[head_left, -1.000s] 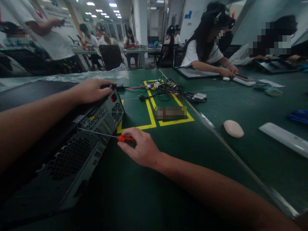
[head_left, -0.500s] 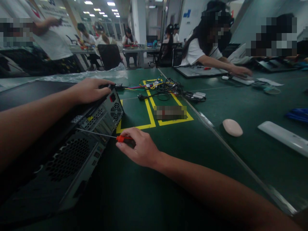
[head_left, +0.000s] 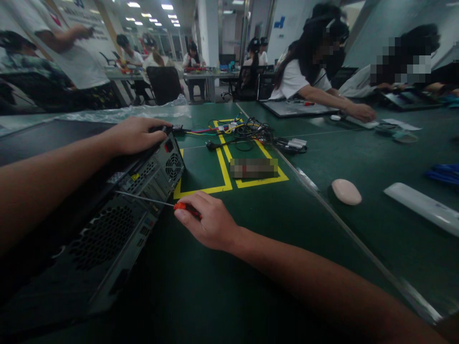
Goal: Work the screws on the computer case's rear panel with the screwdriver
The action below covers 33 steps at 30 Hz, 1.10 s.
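A black computer case point(head_left: 107, 229) lies on its side on the green table point(head_left: 222, 296), its rear panel with fan grilles facing me. My left hand point(head_left: 134, 135) rests on the case's top far corner, fingers curled over the edge. My right hand point(head_left: 208, 220) is closed round the red handle of a screwdriver point(head_left: 154, 201). The thin metal shaft points left and its tip meets the rear panel of the case.
Yellow tape outlines point(head_left: 224, 174) mark the table beyond the case. A tangle of cables point(head_left: 244, 131) lies further back. A pink oval mouse point(head_left: 346, 191) and a white keyboard point(head_left: 423, 208) sit at right. Other people work at the far side and at distant tables.
Both hands stay almost in place; the right hand's fingers shift slightly on the screwdriver handle. A person across the table has reached an arm further right.
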Available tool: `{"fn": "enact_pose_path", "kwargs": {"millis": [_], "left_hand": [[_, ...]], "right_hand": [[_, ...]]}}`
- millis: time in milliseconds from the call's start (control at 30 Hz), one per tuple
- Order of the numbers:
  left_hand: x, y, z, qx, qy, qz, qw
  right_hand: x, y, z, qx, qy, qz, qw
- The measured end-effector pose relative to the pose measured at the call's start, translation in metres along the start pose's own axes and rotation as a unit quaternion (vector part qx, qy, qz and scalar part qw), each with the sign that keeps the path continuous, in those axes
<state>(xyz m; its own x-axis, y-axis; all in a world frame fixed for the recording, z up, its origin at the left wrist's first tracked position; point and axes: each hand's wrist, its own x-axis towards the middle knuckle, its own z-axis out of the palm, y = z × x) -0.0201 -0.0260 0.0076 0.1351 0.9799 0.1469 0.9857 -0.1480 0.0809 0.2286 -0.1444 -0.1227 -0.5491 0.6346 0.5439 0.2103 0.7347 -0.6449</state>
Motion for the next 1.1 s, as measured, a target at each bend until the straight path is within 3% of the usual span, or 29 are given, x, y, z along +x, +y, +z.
{"fn": "enact_pose_path", "kwargs": {"millis": [333, 1100], "left_hand": [[0.0035, -0.0066, 0.0012, 0.009, -0.005, 0.022, 1.000], [0.0004, -0.0005, -0.0001, 0.017, -0.001, -0.001, 1.000]], "right_hand": [[-0.0009, 0.0033, 0.0032, 0.012, 0.019, -0.002, 1.000], [-0.0020, 0.0039, 0.0054, 0.030, 0.035, -0.008, 0.999]]}}
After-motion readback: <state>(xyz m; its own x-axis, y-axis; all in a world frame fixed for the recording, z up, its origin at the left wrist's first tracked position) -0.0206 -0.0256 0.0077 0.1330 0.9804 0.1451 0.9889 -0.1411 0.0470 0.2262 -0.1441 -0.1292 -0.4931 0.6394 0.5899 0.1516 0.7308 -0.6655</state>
